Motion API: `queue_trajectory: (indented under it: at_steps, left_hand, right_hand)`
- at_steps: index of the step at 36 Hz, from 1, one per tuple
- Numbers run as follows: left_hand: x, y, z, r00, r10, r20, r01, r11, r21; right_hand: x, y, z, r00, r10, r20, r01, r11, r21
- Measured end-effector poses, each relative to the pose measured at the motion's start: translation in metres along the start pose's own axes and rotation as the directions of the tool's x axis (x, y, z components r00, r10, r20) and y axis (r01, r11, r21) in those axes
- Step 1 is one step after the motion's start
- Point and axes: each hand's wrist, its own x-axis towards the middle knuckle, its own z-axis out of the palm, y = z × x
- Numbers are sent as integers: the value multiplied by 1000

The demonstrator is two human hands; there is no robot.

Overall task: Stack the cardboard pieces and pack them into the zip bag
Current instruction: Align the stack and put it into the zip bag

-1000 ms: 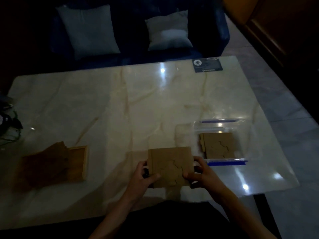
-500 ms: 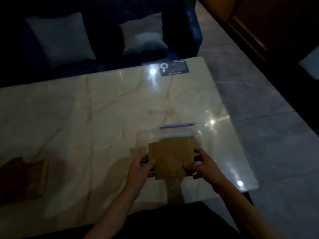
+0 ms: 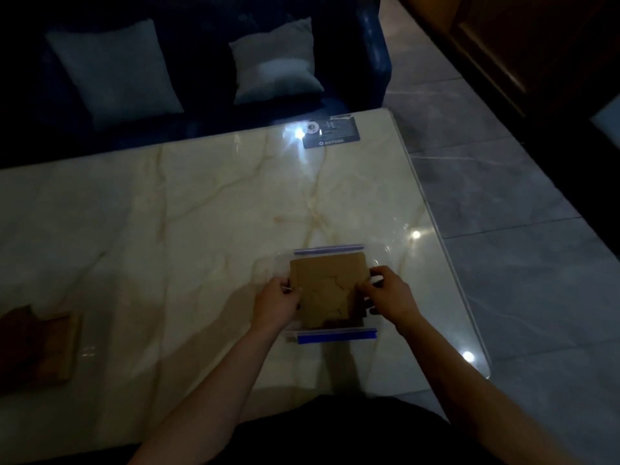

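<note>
A dim room is showing around a glossy marble desk whose pale top is carrying tan veins and catching small bright glints of light. Beyond its far edge a dark blue sofa is holding two pale cushions, one large, one smaller. Grey veined floor tiles are spreading to the right, where brown wooden furniture is standing in shadow.

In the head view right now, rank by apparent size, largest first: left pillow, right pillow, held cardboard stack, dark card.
1. left pillow
2. right pillow
3. cardboard stack, nearer the camera, so uncertain against the right pillow
4. dark card
</note>
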Motion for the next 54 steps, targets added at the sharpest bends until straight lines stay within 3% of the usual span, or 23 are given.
queue_trajectory:
  at_steps: [5,9,14,27,33,38,45,54]
  left_hand:
    - [6,11,6,997,78,5,-74,937,341]
    - [11,11,16,999,4,38,-23,864,502]
    - [16,8,24,995,-60,75,7,827,563]
    - [22,-1,33,996,-54,73,-3,782,623]
    - [26,1,32,991,-95,95,17,791,611]
    - [28,6,30,977,-162,138,54,817,574]
    - [30,9,32,966,-221,137,162,922,351]
    - [21,3,32,971,-137,197,108,983,152]
  right_hand:
    - [11,2,7,999,11,-43,-16,993,-119]
    - [17,2,13,999,30,-17,-33,959,-281]
    - [27,6,20,999,31,-26,-40,871,-489]
    - [34,7,28,998,60,-5,-49,781,-622]
    - [32,10,30,997,63,33,-27,766,-642]
    - [36,8,28,997,70,19,-48,836,-547]
    - [30,0,30,998,59,20,-49,945,-323]
    - [23,0,32,992,103,75,-84,972,-218]
